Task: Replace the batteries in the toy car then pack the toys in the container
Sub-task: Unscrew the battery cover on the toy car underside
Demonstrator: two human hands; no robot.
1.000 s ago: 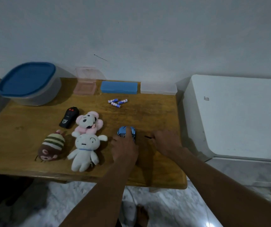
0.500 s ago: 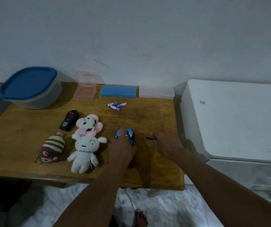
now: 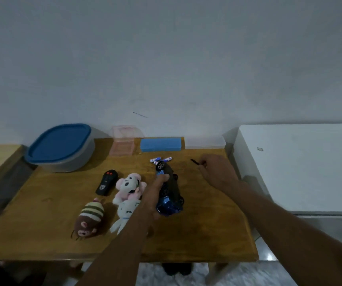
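Nearest the camera, two bare forearms reach over the front edge of the wooden counter. The left hand is closed around a shiny blue toy car, gripping it along its left side; the car is tipped on its side, dark underside and wheels facing right, nose toward the camera. Just left of that hand lie a white plush doll, partly hidden by the forearm, and a brown plush with a striped cap. Behind them sit a pink-and-white plush animal and a black remote control with red buttons.

The right hand is well to the right of the car, its fingers pinched on a thin dark tool, possibly a small screwdriver; the view is too dim to be sure. Beyond the car's raised rear wheel lie small blue-and-white batteries.

Along the wall stand a grey container with a blue lid, an open pink transparent box, a flat blue plastic case and a clear plastic case.
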